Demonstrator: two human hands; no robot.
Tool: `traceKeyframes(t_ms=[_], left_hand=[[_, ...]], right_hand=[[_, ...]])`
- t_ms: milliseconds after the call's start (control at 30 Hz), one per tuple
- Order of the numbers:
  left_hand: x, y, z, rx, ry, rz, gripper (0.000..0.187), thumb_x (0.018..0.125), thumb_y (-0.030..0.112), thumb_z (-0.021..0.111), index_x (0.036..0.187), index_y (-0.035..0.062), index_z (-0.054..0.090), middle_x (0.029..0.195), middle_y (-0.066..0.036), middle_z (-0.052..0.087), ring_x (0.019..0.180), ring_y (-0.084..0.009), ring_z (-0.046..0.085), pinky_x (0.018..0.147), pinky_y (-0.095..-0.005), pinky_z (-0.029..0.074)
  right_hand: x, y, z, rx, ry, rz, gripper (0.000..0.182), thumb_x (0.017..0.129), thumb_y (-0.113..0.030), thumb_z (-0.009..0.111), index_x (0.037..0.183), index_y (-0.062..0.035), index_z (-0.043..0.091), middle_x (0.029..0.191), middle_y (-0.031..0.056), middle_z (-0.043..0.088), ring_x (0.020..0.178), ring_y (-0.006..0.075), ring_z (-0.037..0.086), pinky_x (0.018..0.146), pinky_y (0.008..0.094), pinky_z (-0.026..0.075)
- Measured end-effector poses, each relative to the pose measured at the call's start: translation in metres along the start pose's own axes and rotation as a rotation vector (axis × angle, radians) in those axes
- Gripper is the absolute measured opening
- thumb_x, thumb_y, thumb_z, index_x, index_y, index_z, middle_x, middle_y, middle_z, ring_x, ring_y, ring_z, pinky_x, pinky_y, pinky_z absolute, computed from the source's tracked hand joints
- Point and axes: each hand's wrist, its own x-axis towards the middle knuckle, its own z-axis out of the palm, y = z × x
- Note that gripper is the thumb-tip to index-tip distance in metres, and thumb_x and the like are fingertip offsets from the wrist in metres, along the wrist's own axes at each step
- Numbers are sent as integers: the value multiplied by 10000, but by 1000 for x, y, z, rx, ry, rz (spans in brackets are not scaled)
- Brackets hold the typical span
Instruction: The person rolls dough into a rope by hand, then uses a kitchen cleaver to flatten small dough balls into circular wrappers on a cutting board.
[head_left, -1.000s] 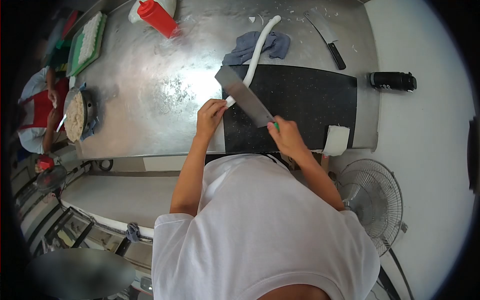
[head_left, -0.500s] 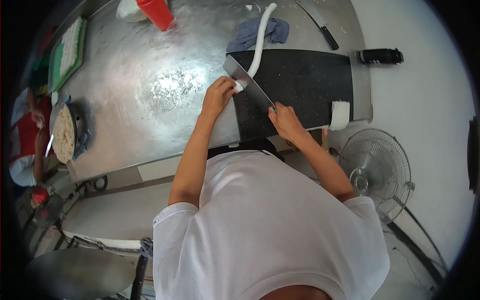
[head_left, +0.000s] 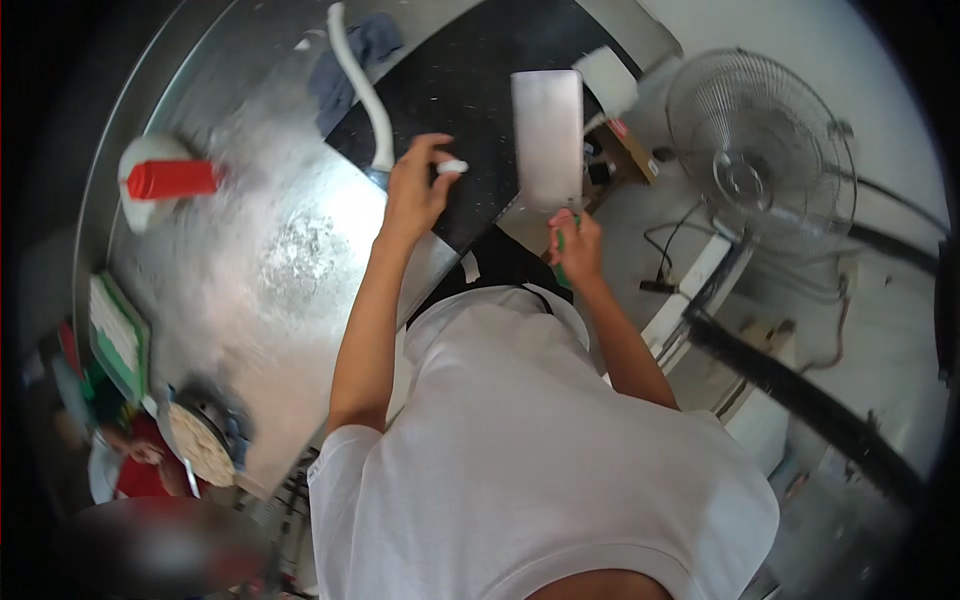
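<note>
My left hand [head_left: 412, 195] is over the near edge of a black board [head_left: 465, 75], pinching a small white piece of dough [head_left: 453, 166] at its fingertips. Close by, a long white dough rope [head_left: 362, 88] runs from the board's left corner toward the far side. My right hand [head_left: 578, 250] is wrapped round the green handle of a cleaver [head_left: 548, 135]. The cleaver's broad blade faces up toward me and is raised at the board's right side, apart from the dough.
A blue cloth [head_left: 335, 85] lies beside the rope. Further left are a red bottle [head_left: 175, 180], a green tray [head_left: 140, 350] with white pieces and a bowl of pale filling [head_left: 200, 445]. A person in red [head_left: 145, 470] is at lower left. A fan [head_left: 745, 150] stands at right.
My view has turned to the right. The cleaver has left the dough rope and moved right, its blade now raised. My left hand has come away from the rope with a small dough piece.
</note>
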Motion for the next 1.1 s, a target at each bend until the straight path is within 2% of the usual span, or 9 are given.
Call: traceKeyframes(t_ms=[100, 167, 500, 633, 667, 767, 833, 867, 1100], left_hand=[[39, -11, 39, 259, -466, 122, 232, 755, -26, 822, 955, 56, 738, 978, -135, 708, 986, -324, 685, 900, -411, 534], [55, -27, 52, 362, -585, -2, 243, 704, -10, 866, 897, 49, 731, 1047, -140, 686, 1039, -354, 681, 908, -435, 548], [91, -1, 82, 851, -747, -189, 713, 463, 72, 1011, 1059, 56, 620, 1183, -178, 627, 1128, -418, 657, 963, -473, 554], [112, -9, 76, 831, -1018, -35, 554, 649, 263, 951, 1070, 66, 648, 1172, -177, 627, 1071, -423, 663, 897, -440, 551], [122, -11, 79, 550, -1069, -316, 594, 736, 402, 874, 1196, 106, 643, 1234, -160, 606, 1159, -395, 615, 971, -461, 497], [92, -1, 120, 581, -397, -20, 815, 754, 549, 818, 1403, 133, 554, 1456, -186, 501, 1401, -383, 441, 1160, -538, 329], [64, -50, 143, 812, -300, 172, 1031, 766, 716, 715, 1566, 145, 405, 1639, -206, 305, 1560, -372, 199, 1231, -625, 116], [63, -20, 139, 887, -448, 116, 1114, 759, 753, 687, 1614, 132, 333, 1708, -200, 174, 1599, -387, 63, 1240, -652, 15], [58, -26, 134, 775, -428, 128, 1139, 717, 765, 694, 1594, 126, 345, 1674, -199, 260, 1565, -380, 218, 1230, -660, 64]], right_hand=[[-9, 25, -42, 34, 201, 73, 364, 1083, -317, 524, 938, 10, 588, 631, 49, 531, 448, 122, 495, 409, 297, 401], [-22, 33, -61, 15, 294, 83, 357, 1082, -300, 531, 940, 20, 602, 624, 53, 552, 447, 126, 508, 419, 301, 412], [-30, 66, -63, 241, 331, 104, 315, 1090, -316, 508, 974, -33, 583, 746, 52, 606, 574, 124, 550, 564, 286, 474], [17, 47, -89, 214, 328, 57, 366, 1101, -355, 497, 987, -16, 575, 685, 38, 557, 550, 109, 521, 514, 277, 440], [30, 37, -97, 254, 317, 83, 377, 1103, -367, 491, 981, -19, 569, 676, 39, 554, 535, 109, 515, 499, 280, 437], [67, 19, -109, 389, 325, 125, 405, 1107, -393, 478, 947, -29, 553, 636, 43, 540, 482, 116, 496, 450, 292, 423], [109, 9, -110, 455, 339, 79, 420, 1108, -405, 472, 921, -35, 544, 610, 46, 530, 450, 123, 483, 422, 301, 415], [127, 6, -110, 469, 344, 47, 427, 1109, -409, 469, 908, -39, 540, 599, 48, 525, 437, 128, 478, 412, 305, 412], [209, 54, -100, -107, 289, 262, 587, 1070, -527, 505, 894, 24, 603, 529, 60, 510, 399, 175, 527, 379, 344, 422]])
